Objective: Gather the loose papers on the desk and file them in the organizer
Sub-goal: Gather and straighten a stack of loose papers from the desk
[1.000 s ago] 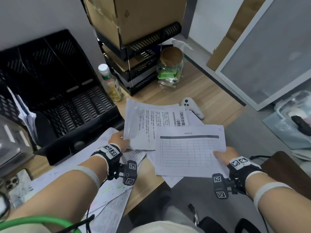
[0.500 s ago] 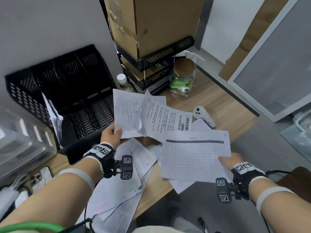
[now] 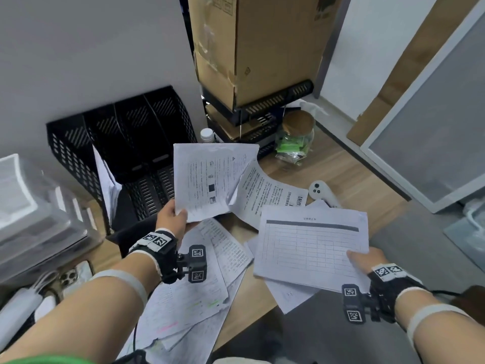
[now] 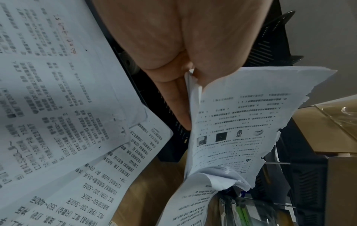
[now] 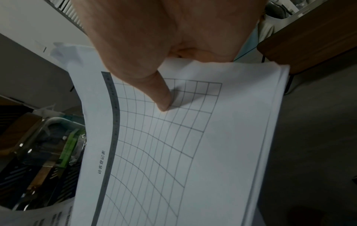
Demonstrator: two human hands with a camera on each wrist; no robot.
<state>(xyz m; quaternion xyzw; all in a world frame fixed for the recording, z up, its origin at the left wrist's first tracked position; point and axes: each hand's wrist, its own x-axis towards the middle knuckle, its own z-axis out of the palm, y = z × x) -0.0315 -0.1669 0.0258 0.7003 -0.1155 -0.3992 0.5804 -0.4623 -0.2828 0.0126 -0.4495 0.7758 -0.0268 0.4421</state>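
Observation:
My left hand (image 3: 173,219) pinches a few printed sheets (image 3: 210,182) by their lower left corner and holds them up in front of the black mesh organizer (image 3: 126,143); the left wrist view shows the printed sheets (image 4: 241,122) between thumb and fingers. My right hand (image 3: 367,261) holds a stack with a grid-table sheet (image 3: 312,245) on top, thumb pressed on the grid-table sheet (image 5: 173,137). More loose papers (image 3: 189,298) lie spread on the wooden desk (image 3: 341,174). Some white sheets (image 3: 107,179) stand in the organizer's left slot.
A glass jar (image 3: 295,137) with a cork lid and a white controller (image 3: 321,193) sit on the desk behind the papers. A bottle cap (image 3: 206,134) peeks over the held sheets. Stacked cardboard boxes (image 3: 252,48) on black trays stand at the back. A phone (image 3: 73,277) lies at left.
My left hand has lifted the printed sheets off the desk and raised them toward the organizer. The right hand keeps hold of its grid-table stack. The view has tilted up.

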